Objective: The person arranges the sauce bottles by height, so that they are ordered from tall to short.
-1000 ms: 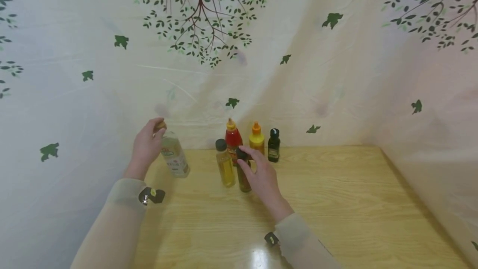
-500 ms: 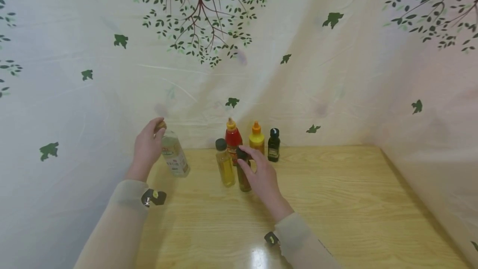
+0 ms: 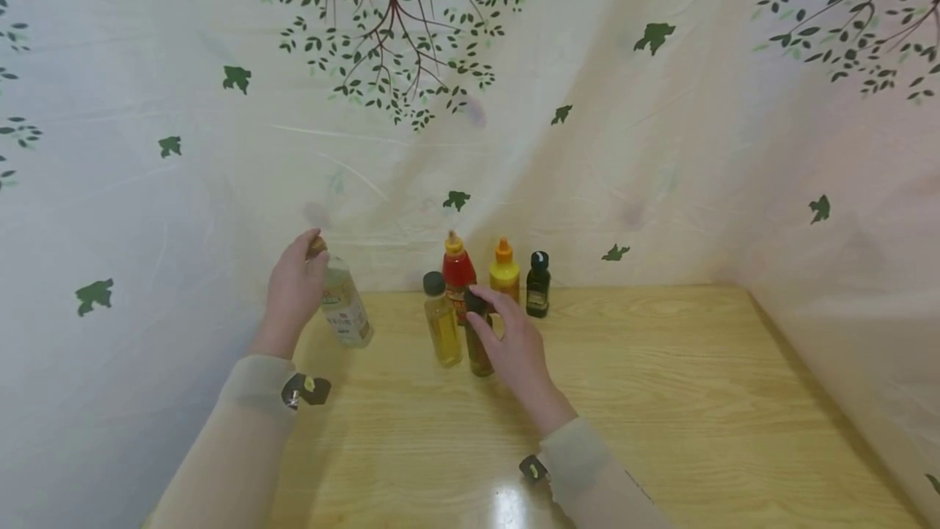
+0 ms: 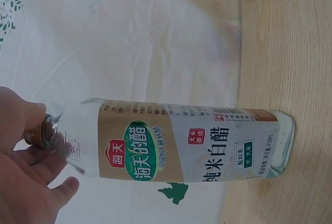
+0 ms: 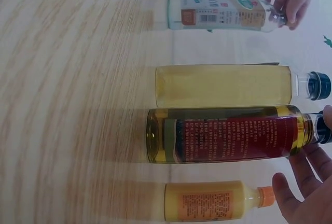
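Observation:
At the left, my left hand [image 3: 292, 292] grips the gold-brown cap of a clear glass vinegar bottle [image 3: 345, 313], which stands upright on the table. Its tan and white label faces the left wrist camera, with the bottle cap [image 4: 36, 133] between thumb and fingers. My right hand [image 3: 520, 349] pinches the black cap of a dark oil bottle [image 5: 228, 135] with a red label. That bottle stands upright too. Close on its left is a bottle of pale yellow oil [image 3: 444, 335] with a dark cap, which neither hand touches.
Behind the oil bottles stand a red squeeze bottle [image 3: 458, 268] with a yellow cap and a yellow bottle [image 3: 504, 272] with an orange cap. Right of them is a small dark bottle [image 3: 538, 292]. A leaf-patterned cloth [image 3: 661, 186] hangs behind the wooden table [image 3: 683, 398].
My left hand and forearm have shifted slightly to the right, the hand turning a little round the vinegar bottle's cap. The right hand and the bottles stay where they were.

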`<state>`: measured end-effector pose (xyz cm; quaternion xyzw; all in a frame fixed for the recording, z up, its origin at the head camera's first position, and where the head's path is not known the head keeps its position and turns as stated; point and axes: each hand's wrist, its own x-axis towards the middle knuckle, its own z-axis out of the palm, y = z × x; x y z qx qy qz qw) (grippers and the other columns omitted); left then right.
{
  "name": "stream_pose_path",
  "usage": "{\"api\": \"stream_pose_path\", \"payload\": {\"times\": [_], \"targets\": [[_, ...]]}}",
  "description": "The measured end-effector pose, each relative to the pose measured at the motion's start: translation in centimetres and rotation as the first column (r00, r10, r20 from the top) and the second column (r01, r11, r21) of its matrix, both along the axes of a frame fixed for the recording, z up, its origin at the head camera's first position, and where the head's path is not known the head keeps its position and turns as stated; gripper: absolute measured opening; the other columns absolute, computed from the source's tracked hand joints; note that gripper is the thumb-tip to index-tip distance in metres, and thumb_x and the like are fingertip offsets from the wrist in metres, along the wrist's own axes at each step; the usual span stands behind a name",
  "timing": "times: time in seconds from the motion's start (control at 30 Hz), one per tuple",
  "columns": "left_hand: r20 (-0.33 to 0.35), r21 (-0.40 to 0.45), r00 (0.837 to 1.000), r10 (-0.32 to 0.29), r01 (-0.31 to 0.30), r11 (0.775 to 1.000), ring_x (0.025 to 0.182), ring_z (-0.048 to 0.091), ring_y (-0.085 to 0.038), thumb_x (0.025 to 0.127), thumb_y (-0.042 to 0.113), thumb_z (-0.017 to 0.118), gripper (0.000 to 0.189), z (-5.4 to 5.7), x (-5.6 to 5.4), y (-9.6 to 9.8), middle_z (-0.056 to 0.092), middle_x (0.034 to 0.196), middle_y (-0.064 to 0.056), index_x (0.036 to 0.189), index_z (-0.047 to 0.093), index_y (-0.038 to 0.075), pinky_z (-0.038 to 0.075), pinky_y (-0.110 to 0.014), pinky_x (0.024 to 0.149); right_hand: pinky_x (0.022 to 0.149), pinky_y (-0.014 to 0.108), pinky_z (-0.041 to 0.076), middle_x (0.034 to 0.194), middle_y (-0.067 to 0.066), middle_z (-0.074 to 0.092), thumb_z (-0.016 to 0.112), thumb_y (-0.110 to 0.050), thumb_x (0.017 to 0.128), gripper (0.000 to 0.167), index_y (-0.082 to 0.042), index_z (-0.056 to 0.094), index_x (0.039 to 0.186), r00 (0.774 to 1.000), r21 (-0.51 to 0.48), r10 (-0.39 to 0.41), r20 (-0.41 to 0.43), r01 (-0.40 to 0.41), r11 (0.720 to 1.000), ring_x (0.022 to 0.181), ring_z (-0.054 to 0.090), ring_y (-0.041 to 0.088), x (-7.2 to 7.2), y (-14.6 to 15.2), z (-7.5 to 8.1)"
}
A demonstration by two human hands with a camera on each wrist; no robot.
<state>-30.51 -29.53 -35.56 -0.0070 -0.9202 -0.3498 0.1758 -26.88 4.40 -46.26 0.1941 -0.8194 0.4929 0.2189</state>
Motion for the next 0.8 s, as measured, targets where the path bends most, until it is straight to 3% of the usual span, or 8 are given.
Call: {"api": "stream_pose_path", "payload": {"times": [0.17,0.33,0.47,0.6,0.67,0.8], "targets": [[-0.068,-0.010,0.998,-0.013,0.013,1.000,0.146,0.045,-0.053,0.119,0.022,0.050,0.061,0.0,0.2,0.5,0.046,0.158,-0.033,0.171,0.028,0.000,0.034,-0.072,0.123,0.098,0.063,0.059,0.138,0.006,0.071,0.074,-0.025,0.109,0.043,-0.024,0.064,0.152,1.000,-0.002,0.003,-0.004,-0.003,1.000,0.123,0.070,0.030,0.0,0.0,0.0],[-0.186,-0.036,0.982,0.021,-0.028,0.999,0.149,0.040,-0.050,0.117,0.025,0.056,0.059,0.5,0.2,1.3,0.039,0.166,-0.030,0.168,0.037,0.002,0.037,-0.070,0.121,0.098,0.063,0.059,0.138,0.006,0.072,0.074,-0.024,0.109,0.043,-0.024,0.064,0.152,1.000,-0.005,0.004,-0.006,-0.004,1.000,0.123,0.070,0.030,0.0,0.0,0.1],[-0.297,-0.042,0.954,0.035,-0.050,0.998,0.153,0.039,-0.046,0.114,0.022,0.065,0.054,1.5,0.0,2.4,0.044,0.165,-0.024,0.162,0.049,0.004,0.039,-0.068,0.121,0.099,0.063,0.059,0.137,0.006,0.071,0.073,-0.024,0.110,0.043,-0.024,0.064,0.152,1.000,-0.008,0.004,0.010,-0.004,1.000,0.123,0.069,0.030,-0.1,0.0,0.1],[-0.408,-0.082,0.913,-0.005,-0.032,0.996,0.150,0.041,-0.047,0.110,0.016,0.071,0.049,2.5,-0.2,4.1,0.050,0.160,-0.025,0.154,0.058,-0.001,0.042,-0.066,0.118,0.101,0.058,0.059,0.139,0.005,0.071,0.074,-0.024,0.109,0.044,-0.024,0.064,0.152,1.000,0.002,0.001,0.019,-0.001,1.000,0.123,0.069,0.028,-0.2,-0.1,0.2],[-0.429,-0.099,0.903,-0.027,-0.017,0.995,0.149,0.042,-0.047,0.109,0.015,0.072,0.048,3.0,-0.4,5.0,0.051,0.159,-0.026,0.152,0.059,-0.002,0.043,-0.067,0.116,0.101,0.057,0.059,0.139,0.005,0.071,0.073,-0.024,0.109,0.044,-0.024,0.064,0.152,1.000,0.006,-0.001,0.020,0.000,1.000,0.124,0.069,0.028,-0.2,-0.1,0.2],[-0.384,-0.102,0.922,-0.054,0.016,0.995,0.151,0.041,-0.045,0.110,0.020,0.072,0.050,3.6,-1.0,6.7,0.051,0.159,-0.023,0.154,0.057,0.003,0.042,-0.066,0.118,0.102,0.058,0.059,0.140,0.005,0.071,0.073,-0.023,0.110,0.043,-0.024,0.064,0.152,1.000,0.005,-0.004,0.028,0.004,1.000,0.124,0.069,0.028,-0.2,-0.2,0.1]]}}
